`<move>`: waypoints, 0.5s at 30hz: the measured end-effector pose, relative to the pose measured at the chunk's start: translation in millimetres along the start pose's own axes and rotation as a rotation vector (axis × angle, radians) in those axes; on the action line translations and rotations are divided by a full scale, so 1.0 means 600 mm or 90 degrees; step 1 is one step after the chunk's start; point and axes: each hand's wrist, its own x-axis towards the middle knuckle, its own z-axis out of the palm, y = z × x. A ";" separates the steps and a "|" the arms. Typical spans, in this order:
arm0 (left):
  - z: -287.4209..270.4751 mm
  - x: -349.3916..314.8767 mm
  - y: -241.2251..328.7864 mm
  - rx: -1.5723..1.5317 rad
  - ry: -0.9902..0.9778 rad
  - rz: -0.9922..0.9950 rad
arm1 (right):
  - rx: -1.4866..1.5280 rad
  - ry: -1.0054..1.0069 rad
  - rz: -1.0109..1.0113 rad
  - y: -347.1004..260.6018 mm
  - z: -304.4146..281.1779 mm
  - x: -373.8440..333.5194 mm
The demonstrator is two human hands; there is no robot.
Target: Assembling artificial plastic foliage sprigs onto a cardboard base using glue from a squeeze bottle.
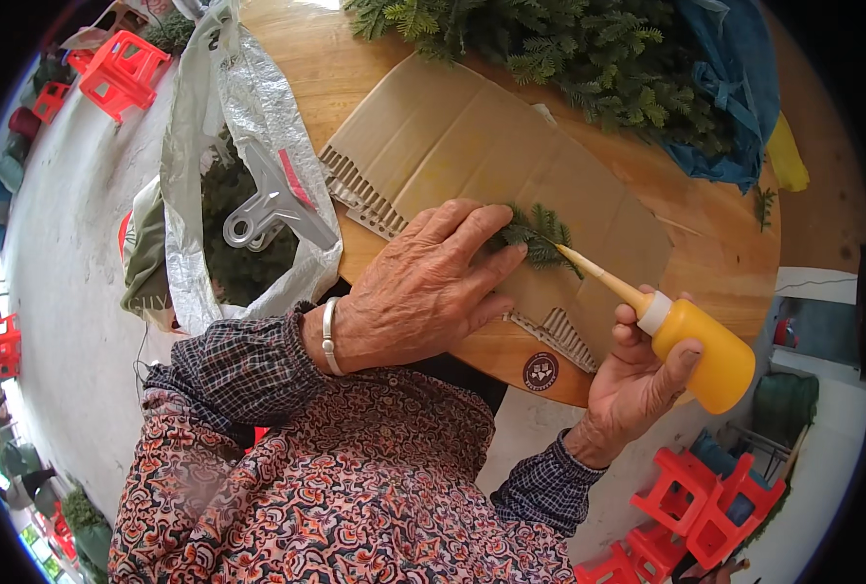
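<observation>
My left hand [431, 279] lies over a piece of brown cardboard [462, 136], its curled fingers pinning a small green evergreen sprig [544, 234]. Part of that sprig is hidden under the fingers. In my right hand [637, 382] is a yellow squeeze bottle [710, 355] with a long tapered nozzle, tilted so that the tip points at the sprig. The tip meets or nearly meets the needles; I cannot tell which.
Evergreen branches [569, 58] pile at the table's far side beside a blue plastic bag [735, 88]. At left hangs a whitish bag [185, 185] with greenery inside and a large grey clip [282, 200] on its rim. Red stools [122, 73] stand on the floor.
</observation>
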 end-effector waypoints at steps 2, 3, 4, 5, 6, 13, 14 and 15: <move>0.002 0.001 0.001 0.001 0.004 0.003 | 0.002 0.013 -0.006 0.001 -0.006 0.000; 0.003 0.001 0.002 0.001 0.005 0.005 | 0.003 0.020 -0.009 0.001 -0.009 -0.001; 0.004 0.001 0.003 0.002 0.007 0.006 | 0.004 0.026 -0.011 0.001 -0.012 -0.001; 0.005 0.001 0.003 0.000 0.007 0.008 | 0.003 0.028 -0.013 0.001 -0.015 -0.002; 0.006 0.001 0.002 0.004 0.009 0.010 | 0.006 0.032 -0.011 0.001 -0.018 -0.002; 0.008 0.003 0.005 0.000 0.011 0.008 | 0.023 0.049 -0.001 0.003 -0.042 -0.001; 0.009 0.004 0.005 -0.005 0.009 0.004 | 0.025 0.051 0.001 0.003 -0.045 0.000; 0.009 0.004 0.005 -0.006 0.008 0.005 | 0.025 0.052 0.000 0.003 -0.048 0.001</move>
